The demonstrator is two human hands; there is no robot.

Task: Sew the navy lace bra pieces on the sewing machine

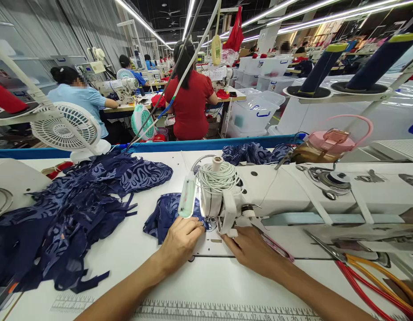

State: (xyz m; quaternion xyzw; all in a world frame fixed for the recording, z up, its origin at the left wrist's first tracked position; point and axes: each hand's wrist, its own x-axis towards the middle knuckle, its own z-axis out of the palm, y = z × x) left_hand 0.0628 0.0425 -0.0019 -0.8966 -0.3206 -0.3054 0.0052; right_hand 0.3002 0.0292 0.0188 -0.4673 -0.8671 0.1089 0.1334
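Observation:
My left hand point(184, 238) has its fingers drawn together on the edge of a navy patterned fabric piece point(164, 214), just left of the presser foot. The fabric lies on the sewing machine bed and runs toward the needle area. My right hand point(248, 247) rests low on the bed, right of the presser foot, with thumb and index finger stretched apart; its other fingertips are partly hidden by the machine head. I see no cloth in it. The white sewing machine point(215, 200) carries a coil of pale cord point(220, 176) on top. Pink-handled snips point(276, 247) lie beside my right wrist.
A heap of navy fabric pieces point(69, 214) covers the table's left side. Orange- and red-handled scissors point(347, 261) lie at right. A ruler strip point(206, 310) lines the front edge. Behind stand a white fan point(66, 125), a pink-lidded bottle point(330, 145) and co-workers at machines.

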